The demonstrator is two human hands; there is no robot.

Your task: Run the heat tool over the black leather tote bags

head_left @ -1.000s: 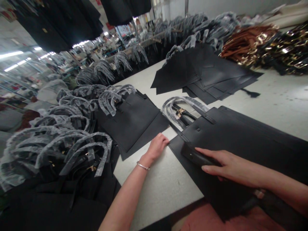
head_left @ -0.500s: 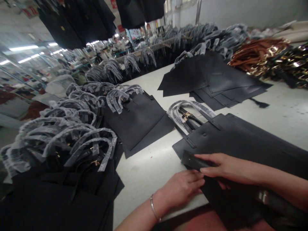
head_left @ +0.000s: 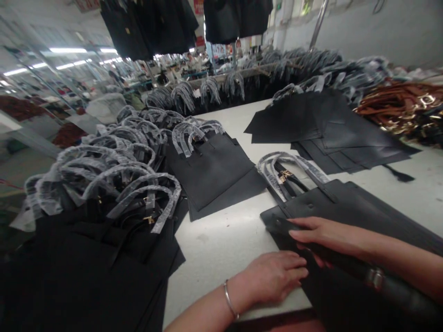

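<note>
A flat black leather bag (head_left: 349, 207) with plastic-wrapped handles (head_left: 277, 168) lies on the white table (head_left: 221, 240) in front of me. My right hand (head_left: 325, 237) is closed on a long black strap (head_left: 346, 258) with a metal buckle, fingers over the top and thumb beneath it, on the bag's near left corner. My left hand (head_left: 273, 276), a thin bracelet on its wrist, rests palm down on the table's front edge. Its fingers are stretched flat and touch the bag's lower left edge.
Many black bags with wrapped handles (head_left: 114, 184) are piled on the left. One more bag (head_left: 214, 170) lies mid-table. Flat black leather panels (head_left: 311, 124) are stacked at the back right, beside brown straps with gold hardware (head_left: 404, 106). Dark bags hang overhead.
My left hand has come back from the middle of the table to the front edge beside the bag. The right hand stays on the strap. The view has tilted up slightly.
</note>
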